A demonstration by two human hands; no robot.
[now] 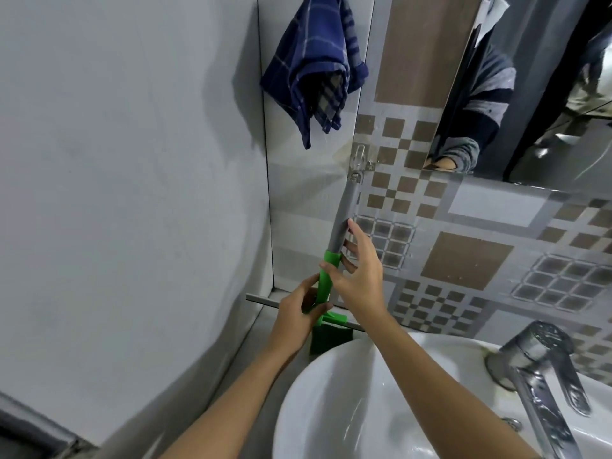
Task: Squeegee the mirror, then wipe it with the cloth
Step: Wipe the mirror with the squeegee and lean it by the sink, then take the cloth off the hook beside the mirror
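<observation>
Green squeegee [345, 210] in left hand [296, 314]

The left hand [296, 313] grips the squeegee [347, 207] by its green neck, right hand [359, 276] touches its handle

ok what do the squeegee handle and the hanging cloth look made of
Squeegee handle: probably plastic, a matte grey shaft meeting a bright green moulded section. Cloth: woven fabric, perhaps cotton, dark blue with pale check lines, hanging in soft folds.
</observation>
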